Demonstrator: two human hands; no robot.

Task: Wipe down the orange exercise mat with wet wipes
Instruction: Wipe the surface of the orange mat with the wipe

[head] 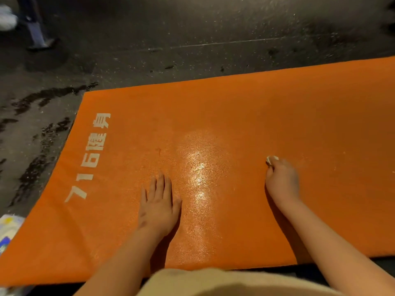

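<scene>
The orange exercise mat (245, 116) lies flat on a dark floor, with white printed characters near its left end. A wet, shiny patch runs down its middle. My left hand (159, 205) rests flat on the mat with straight fingers, just left of the wet patch. My right hand (283, 180) is further right, its fingers curled round a small balled white wet wipe (271, 159) that it holds against the mat; most of the wipe is hidden under the fingers.
A pack with white, yellow and blue print (8, 229) lies on the floor at the mat's near left corner. Dark speckled floor (171, 39) with wet smears surrounds the mat. A person's leg and shoe (34, 28) stand at the far left.
</scene>
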